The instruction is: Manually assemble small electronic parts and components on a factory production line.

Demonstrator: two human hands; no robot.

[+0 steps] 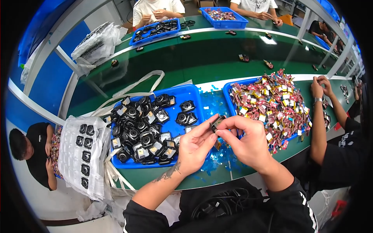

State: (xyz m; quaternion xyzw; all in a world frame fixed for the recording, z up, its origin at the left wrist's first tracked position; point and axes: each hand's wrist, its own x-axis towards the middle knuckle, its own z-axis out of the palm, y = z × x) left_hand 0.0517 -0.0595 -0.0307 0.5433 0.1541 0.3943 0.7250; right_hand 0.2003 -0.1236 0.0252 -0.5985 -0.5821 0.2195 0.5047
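Between my two hands is a small black watch case (217,122), held up over the gap between two blue trays. My left hand (196,145) grips its left side with thumb and fingers. My right hand (245,140) pinches at its right side; whatever small part the fingertips may hold is hidden. To the left, a blue tray (197,101) carries a heap of black watch cases (143,130), some showing round backs. To the right, another blue tray (226,95) is piled with small pink, yellow and white electronic parts (274,108).
Blue film scraps (211,165) litter the green table. At the left, a white plastic blister tray (70,155) holds several watch cases. Beyond lies a green conveyor belt (186,62) with scattered parts. Co-workers sit opposite and at both sides; one's arms (319,97) reach in at right.
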